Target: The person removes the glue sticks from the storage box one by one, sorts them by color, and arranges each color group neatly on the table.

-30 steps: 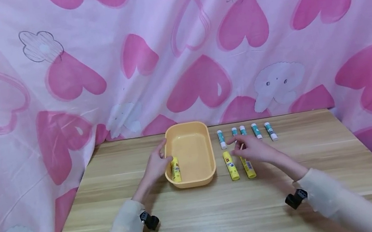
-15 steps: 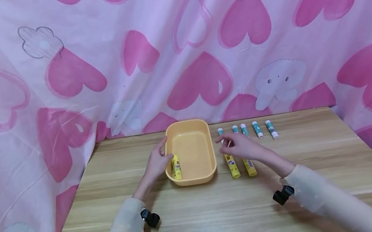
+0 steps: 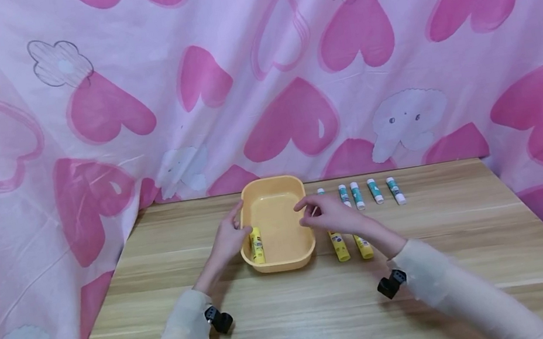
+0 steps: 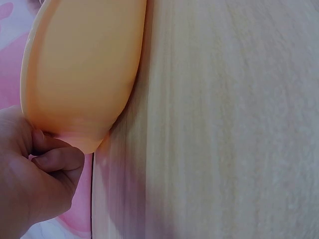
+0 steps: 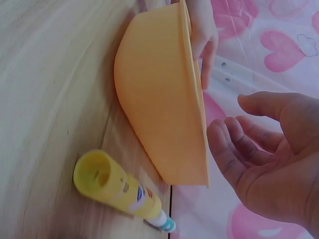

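A light orange plastic tray (image 3: 286, 265) sits on the table. My left hand (image 3: 228, 240) holds its left rim, with the thumb over the edge; the left wrist view shows the curled fingers (image 4: 60, 162) against the tray's end. One yellow glue stick (image 3: 257, 247) lies inside along the left wall. At the right rim is my right hand (image 3: 329, 214), fingers bent with a gap to the thumb and nothing between them. Just right of the tray lie two more yellow glue sticks (image 3: 339, 247) (image 3: 364, 248), partly hidden by that hand.
Several smaller teal and white glue sticks (image 3: 375, 191) lie in a row at the back right, the leftmost (image 3: 321, 191) mostly behind my right hand. Pink heart-patterned cloth (image 3: 290, 119) hangs behind the wooden table (image 3: 296, 325).
My right hand has moved left from above the yellow glue sticks to the tray's right rim, uncovering more of the teal row. The left hand has stayed on the tray.
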`<state>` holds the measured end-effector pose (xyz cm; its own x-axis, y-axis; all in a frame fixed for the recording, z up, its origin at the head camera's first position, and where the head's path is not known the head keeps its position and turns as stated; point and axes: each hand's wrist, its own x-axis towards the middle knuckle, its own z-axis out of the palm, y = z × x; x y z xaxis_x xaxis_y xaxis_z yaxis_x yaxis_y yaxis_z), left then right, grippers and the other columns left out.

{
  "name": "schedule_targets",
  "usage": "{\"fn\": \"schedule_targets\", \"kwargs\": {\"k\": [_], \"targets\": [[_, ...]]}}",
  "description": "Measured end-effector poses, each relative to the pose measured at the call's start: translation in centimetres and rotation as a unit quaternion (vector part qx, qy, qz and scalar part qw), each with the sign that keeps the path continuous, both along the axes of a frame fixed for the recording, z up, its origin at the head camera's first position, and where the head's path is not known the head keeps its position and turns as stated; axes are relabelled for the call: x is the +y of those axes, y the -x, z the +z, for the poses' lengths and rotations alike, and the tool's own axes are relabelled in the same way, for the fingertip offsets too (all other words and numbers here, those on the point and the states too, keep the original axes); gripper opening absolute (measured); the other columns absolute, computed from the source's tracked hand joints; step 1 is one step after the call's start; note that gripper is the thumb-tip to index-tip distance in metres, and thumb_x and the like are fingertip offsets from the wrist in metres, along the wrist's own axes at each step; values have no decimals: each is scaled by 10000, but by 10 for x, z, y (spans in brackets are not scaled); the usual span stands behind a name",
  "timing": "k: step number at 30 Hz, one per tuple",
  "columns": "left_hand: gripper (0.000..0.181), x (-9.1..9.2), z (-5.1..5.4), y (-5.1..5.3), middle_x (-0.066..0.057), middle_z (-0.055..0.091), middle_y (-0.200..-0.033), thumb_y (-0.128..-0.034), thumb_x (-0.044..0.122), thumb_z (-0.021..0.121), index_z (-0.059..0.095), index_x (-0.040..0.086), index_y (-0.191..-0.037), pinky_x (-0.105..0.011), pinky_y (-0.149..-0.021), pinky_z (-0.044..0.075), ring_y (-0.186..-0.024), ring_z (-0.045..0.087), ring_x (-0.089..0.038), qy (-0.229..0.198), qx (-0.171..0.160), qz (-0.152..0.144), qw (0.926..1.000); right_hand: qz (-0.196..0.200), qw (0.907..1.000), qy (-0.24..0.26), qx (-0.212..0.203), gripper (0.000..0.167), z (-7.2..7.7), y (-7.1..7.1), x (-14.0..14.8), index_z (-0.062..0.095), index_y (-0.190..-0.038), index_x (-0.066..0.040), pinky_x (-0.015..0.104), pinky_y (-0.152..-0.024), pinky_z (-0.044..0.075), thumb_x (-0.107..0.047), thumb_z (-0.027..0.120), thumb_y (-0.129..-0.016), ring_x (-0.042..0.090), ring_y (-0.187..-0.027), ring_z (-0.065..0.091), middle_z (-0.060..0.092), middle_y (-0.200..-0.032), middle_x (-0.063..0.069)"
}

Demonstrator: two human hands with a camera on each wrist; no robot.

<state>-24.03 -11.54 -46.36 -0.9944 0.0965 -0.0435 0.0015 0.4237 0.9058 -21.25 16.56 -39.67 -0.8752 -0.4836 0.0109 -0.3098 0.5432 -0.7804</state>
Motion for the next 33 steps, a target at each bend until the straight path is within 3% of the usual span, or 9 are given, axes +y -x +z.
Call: {"fn": "schedule_targets", "kwargs": {"k": [4, 9, 14, 23, 33], "targets": [[785, -2, 1, 0, 56, 393, -573, -845, 14, 617, 336, 182, -1558, -190, -429, 409, -478, 416, -85, 78, 32, 28, 10000, 40, 9994, 106, -330, 343, -1, 4, -13, 631, -1242, -62, 366, -674, 590, -177, 676, -922, 178, -749, 629, 640, -920, 65], [784, -3, 3, 0, 49, 410, -573, -855, 17, 621, 326, 181, -1562, -195, -429, 414, -480, 422, -83, 68, 0, 14, 10000, 75, 9989, 16, -452, 380, -2, 9, -28, 617, -1262, -43, 319, -670, 574, -186, 687, -917, 157, -747, 633, 657, -926, 55], [782, -3, 3, -1, 28, 464, -588, -864, 12, 614, 319, 193, -1565, -204, -453, 454, -501, 466, -92, -50, -125, 17, 9999, 216, 9953, 294, -902, 411, -6, 13, -45, 591, -1281, -6, 410, -762, 618, -154, 688, -910, 163, -757, 643, 648, -933, 93], [783, -2, 3, 1, 23, 466, -584, -867, 30, 621, 318, 206, -1567, -198, -446, 426, -495, 460, -88, -47, -120, -18, 9999, 437, 9864, 329, -1553, 451, -3, 14, -66, 541, -1317, 47, 453, -798, 617, -138, 667, -925, 399, -917, 677, 610, -944, 121], [785, -2, 0, 1, 50, 417, -565, -860, 4, 623, 327, 195, -1562, -185, -438, 386, -481, 419, -79, -85, -71, -88, 9999, 430, 9719, 348, -2288, 481, -8, 21, -83, 485, -1343, 73, 436, -847, 611, -97, 653, -925, 426, -979, 682, 638, -942, 133]]}}
